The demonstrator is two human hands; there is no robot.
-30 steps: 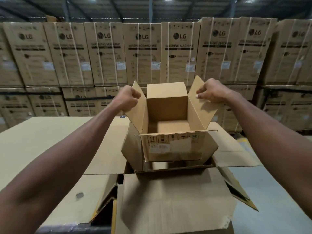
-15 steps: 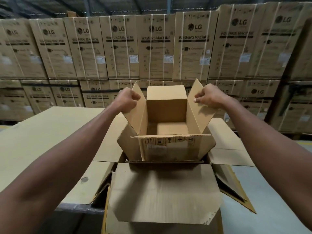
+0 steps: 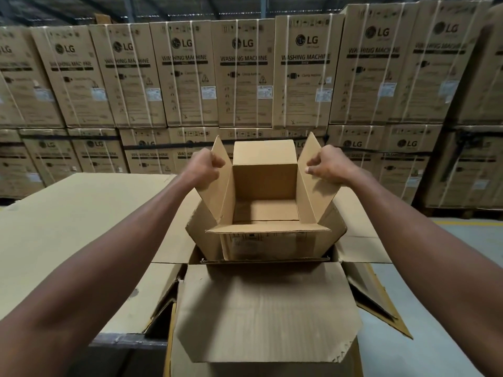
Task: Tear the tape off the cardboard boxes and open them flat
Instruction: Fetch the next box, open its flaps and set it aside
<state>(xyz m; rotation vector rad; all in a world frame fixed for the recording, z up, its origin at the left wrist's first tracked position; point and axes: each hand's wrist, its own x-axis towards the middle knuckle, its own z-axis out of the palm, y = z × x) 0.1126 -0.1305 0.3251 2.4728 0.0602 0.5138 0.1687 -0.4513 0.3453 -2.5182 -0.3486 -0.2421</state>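
While both sets of fingers curl tight, the left hand (image 3: pixel 202 167) grips the top edge of the small box's (image 3: pixel 265 202) left flap (image 3: pixel 215 180) and the right hand (image 3: pixel 326 167) pinches the right flap (image 3: pixel 315 183), thumb on the inner face. Both flaps stand up, spread outward; back flap upright btwn them, front flap folded toward the viewer. Small box sits centre frame, open top, inside bare, resting in the mouth of a bigger open carton (image 3: pixel 261 308) below it, lower centre. Front wall of the small box carries a pale label and handling symbols, too blurred to read. Flat cardboard sheets (image 3: pixel 81 219) cover the table at left, touching the carton's left flap. Bare grey floor (image 3: pixel 449 268) at right w/ a yellow line near the stacks. Across the upper frame, wall of strapped cartons (image 3: pixel 245 74) printed "LG" and "WASHING MACHINE", white stickers on each; smaller print unreadable.
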